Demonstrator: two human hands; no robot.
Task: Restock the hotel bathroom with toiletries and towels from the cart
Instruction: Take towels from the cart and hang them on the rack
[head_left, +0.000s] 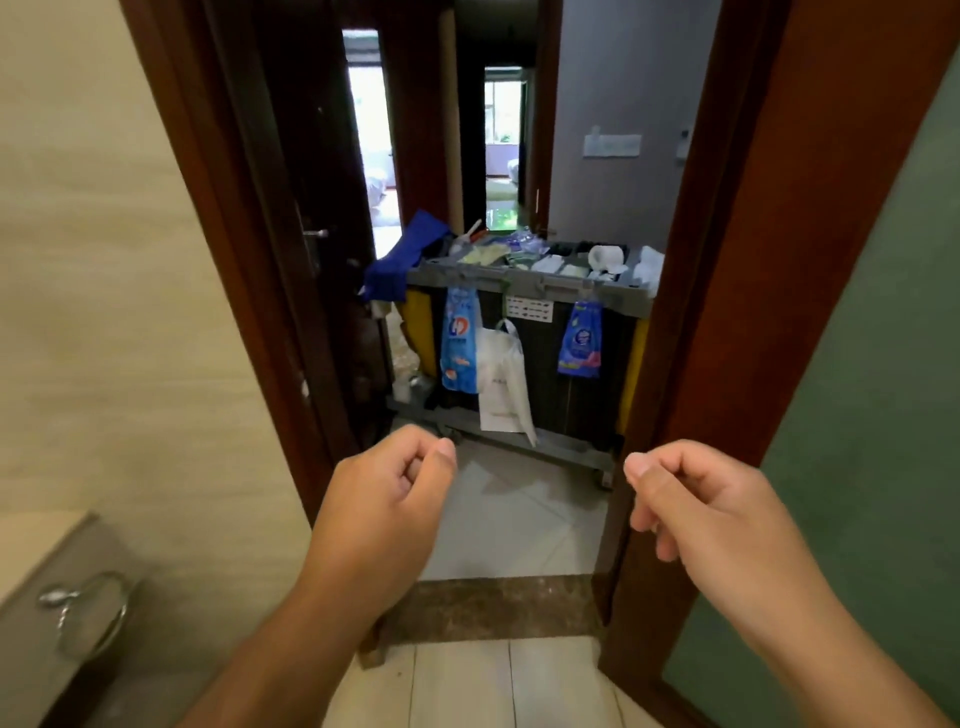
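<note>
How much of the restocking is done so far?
Nothing looks done yet: the towel ring hangs without a towel. In hand: nothing; the left hand and right hand are curled and hold nothing. Left: probably everything. The toilet paper roll and small packets sit on the housekeeping cart out past the door frame.

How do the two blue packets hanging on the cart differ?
The left blue packet is longer and lighter blue; the right blue packet is shorter and darker, with pink near its bottom. The left one hangs next to a white bag; the right one hangs apart. Both hang on the cart.
</note>
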